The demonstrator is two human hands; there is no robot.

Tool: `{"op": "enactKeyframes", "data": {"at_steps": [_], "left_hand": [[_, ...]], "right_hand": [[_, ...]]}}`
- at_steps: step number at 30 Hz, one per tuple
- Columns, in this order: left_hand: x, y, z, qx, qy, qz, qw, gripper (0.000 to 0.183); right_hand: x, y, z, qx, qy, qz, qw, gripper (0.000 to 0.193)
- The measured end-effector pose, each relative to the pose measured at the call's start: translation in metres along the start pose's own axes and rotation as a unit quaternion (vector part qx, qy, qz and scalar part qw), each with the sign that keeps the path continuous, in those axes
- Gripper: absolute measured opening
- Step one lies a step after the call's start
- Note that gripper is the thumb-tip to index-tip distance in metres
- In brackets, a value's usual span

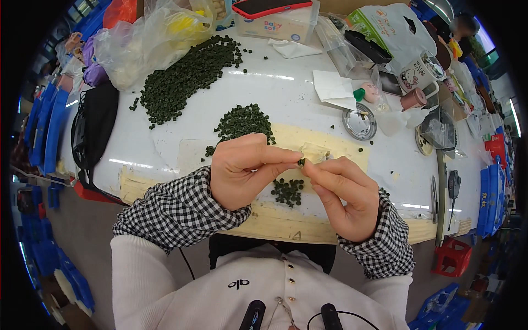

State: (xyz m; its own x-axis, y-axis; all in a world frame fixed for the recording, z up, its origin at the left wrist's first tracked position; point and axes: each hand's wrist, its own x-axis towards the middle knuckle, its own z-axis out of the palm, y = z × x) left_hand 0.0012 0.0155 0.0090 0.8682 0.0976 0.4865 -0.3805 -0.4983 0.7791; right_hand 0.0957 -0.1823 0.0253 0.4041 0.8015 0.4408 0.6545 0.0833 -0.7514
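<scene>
Both hands meet over the near edge of the table, fingertip to fingertip. Between them is a small dark green piece (pixel 301 162), partly covered by the fingers. My left hand (pixel 239 170) pinches it between thumb and index finger. From the other side, the closed fingertips of my right hand (pixel 346 192) press on the same piece. A small heap of similar dark green pieces (pixel 287 192) lies just below the hands, close to the table edge. Behind my left hand sits a middle heap (pixel 242 122), and a far larger pile (pixel 184 80) spreads out at the back left.
Plastic bags (pixel 146 47) and a black bag (pixel 98 126) lie on the left. At the back stands a tub (pixel 275 26) with a red-cased phone on it. A round metal lid (pixel 359 122), a mug (pixel 417 74) and a screwdriver (pixel 453 190) are on the right.
</scene>
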Motion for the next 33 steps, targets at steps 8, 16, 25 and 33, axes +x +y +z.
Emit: {"op": "enactKeyframes", "data": {"at_steps": [8,16,25,33], "left_hand": [[-0.0002,0.0015,0.0004,-0.006,0.008,0.001,1.0,0.023],[0.0011,0.0026,0.0015,-0.017,0.019,0.005,1.0,0.022],[0.0001,0.0029,0.0021,-0.037,0.018,-0.022,0.999,0.021],[0.0007,0.0036,0.0016,-0.037,0.011,-0.028,0.999,0.02]], "right_hand": [[-0.0006,0.0048,0.0005,0.02,-0.005,0.002,1.0,0.037],[-0.0001,0.0038,0.001,0.027,-0.001,0.021,0.999,0.035],[-0.0005,0.0027,0.0004,0.039,-0.006,0.028,0.999,0.036],[-0.0014,0.0038,0.0005,0.04,-0.007,0.027,0.999,0.036]]}}
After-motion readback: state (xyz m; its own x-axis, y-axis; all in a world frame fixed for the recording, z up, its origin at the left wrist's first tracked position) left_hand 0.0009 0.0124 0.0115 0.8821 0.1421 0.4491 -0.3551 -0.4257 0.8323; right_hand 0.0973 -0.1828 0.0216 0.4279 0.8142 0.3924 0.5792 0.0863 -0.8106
